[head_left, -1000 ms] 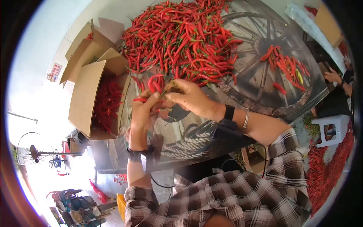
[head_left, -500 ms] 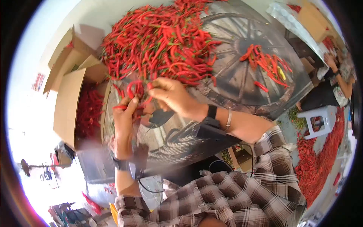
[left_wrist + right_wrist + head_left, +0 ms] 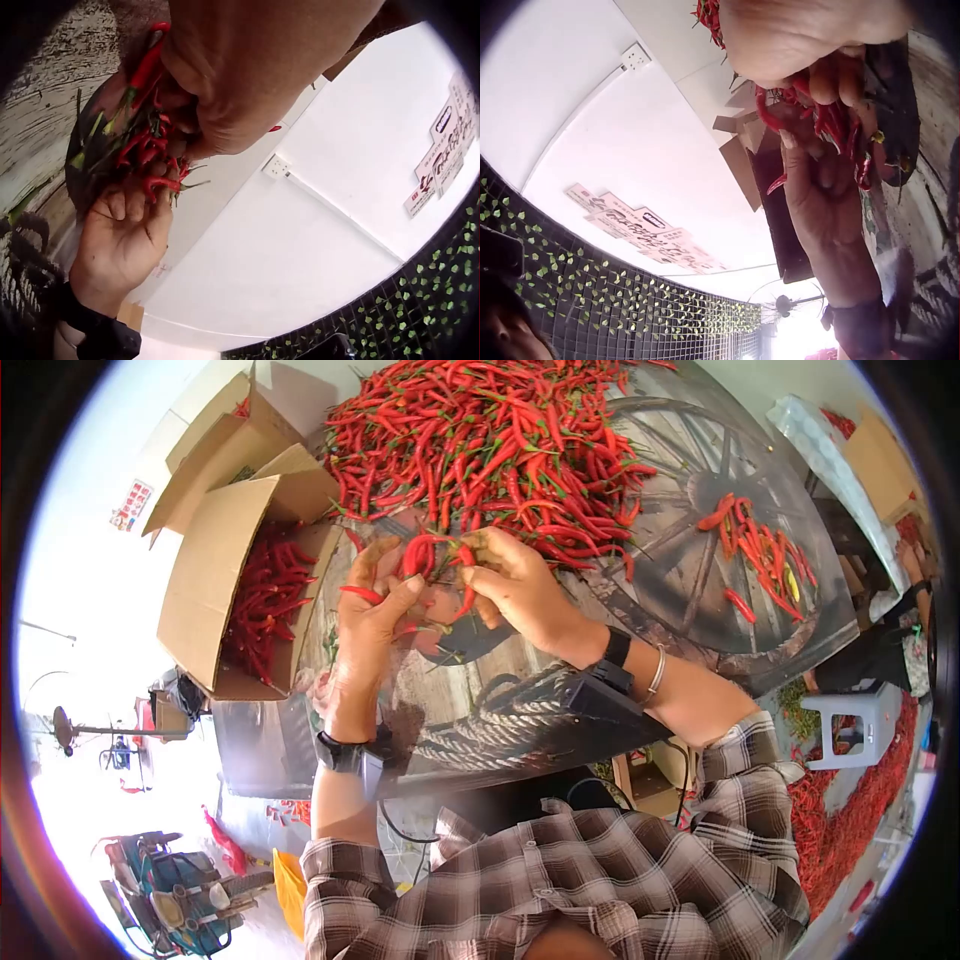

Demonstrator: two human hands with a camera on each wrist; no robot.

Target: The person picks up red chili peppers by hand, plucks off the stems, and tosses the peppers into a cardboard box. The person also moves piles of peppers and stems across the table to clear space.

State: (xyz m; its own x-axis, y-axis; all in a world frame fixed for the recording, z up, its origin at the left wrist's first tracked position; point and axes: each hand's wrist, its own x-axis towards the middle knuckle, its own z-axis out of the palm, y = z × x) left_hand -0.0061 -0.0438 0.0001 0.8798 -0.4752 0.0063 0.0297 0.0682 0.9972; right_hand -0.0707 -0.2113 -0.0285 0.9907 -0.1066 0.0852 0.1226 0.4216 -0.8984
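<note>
In the head view my left hand (image 3: 372, 615) holds a small bunch of red chili peppers (image 3: 419, 554), with one pepper's tip poking out beside the thumb. My right hand (image 3: 525, 598) is just right of it and pinches a single red chili pepper (image 3: 467, 578) between thumb and fingers. Seen from the left wrist, the right hand (image 3: 124, 244) has its fingers curled up close to the bunch. From the right wrist, the left hand (image 3: 829, 202) cups several peppers, their lower ends hanging past the palm. A large heap of chili peppers (image 3: 480, 455) lies just beyond both hands.
An open cardboard box (image 3: 215, 580) with red peppers stands at the left. A smaller pile of peppers (image 3: 750, 545) lies on the right of the wheel-patterned table (image 3: 660, 550). A grey stool (image 3: 850, 725) and another person (image 3: 870, 635) are farther right, near peppers spread on the floor.
My right hand first worked at the bunch, then drew slightly away, and now has one chili pepper upright in its pinch. The left hand keeps its bunch. The head view swung sideways and back.
</note>
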